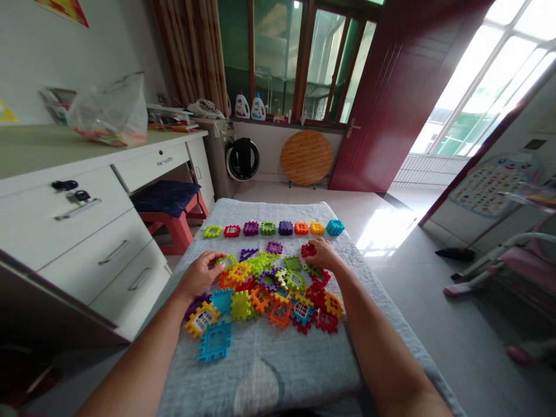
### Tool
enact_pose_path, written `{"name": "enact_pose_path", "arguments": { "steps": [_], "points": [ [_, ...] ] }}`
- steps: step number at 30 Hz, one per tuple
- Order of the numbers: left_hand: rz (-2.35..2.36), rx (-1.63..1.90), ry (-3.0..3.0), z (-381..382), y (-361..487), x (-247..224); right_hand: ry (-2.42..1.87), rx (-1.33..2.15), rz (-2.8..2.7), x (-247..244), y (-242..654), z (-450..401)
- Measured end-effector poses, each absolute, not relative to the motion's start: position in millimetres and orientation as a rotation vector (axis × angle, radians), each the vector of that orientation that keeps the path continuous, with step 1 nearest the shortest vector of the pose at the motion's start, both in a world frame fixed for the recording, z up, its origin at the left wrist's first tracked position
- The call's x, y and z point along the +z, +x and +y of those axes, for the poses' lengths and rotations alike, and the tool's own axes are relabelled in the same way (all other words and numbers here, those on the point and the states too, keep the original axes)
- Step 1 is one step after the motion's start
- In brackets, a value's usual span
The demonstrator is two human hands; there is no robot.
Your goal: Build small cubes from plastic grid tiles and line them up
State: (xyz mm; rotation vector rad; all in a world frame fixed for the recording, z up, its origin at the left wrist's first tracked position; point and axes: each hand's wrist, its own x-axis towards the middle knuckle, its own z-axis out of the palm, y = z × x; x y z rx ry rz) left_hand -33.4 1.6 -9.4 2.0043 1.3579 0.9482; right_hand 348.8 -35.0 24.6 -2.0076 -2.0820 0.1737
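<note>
On the left of a loose pile of interlocking plastic building panels, my left hand [203, 274] has its thumb and fingers around the edge of a lime green panel [227, 262] with a white window insert. My right hand [325, 255], at the far right of the pile, grips a red panel [308, 251]. Between the hands lie a purple square panel [274, 248] and a green panel [292, 263]. Nearer to me are a yellow panel [202, 319] with a white window and a blue panel [215, 341].
Beyond the pile runs a row of panels sorted by colour, from a lime one [212, 231] to a blue stack [335, 227]. A light cloth [299, 362] covers the table. Left stand a white desk [99, 231] and a stool [167, 200].
</note>
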Motion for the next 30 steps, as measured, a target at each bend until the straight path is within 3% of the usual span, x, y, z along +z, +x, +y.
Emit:
{"name": "enact_pose_path", "arguments": {
  "steps": [16,24,30],
  "points": [
    [1.384,0.937,2.033,-3.9,-30.5,0.3,-1.856,0.120,-1.789,13.4,350.7,-30.3],
    [1.407,0.911,2.153,-5.5,-28.4,2.0,-1.883,0.172,-1.977,13.8,337.4,-28.8],
    [1.504,1.103,2.330,-7.3,-27.4,12.7,-1.880,0.173,-1.980,9.9,339.6,-25.6]
  ]
}}
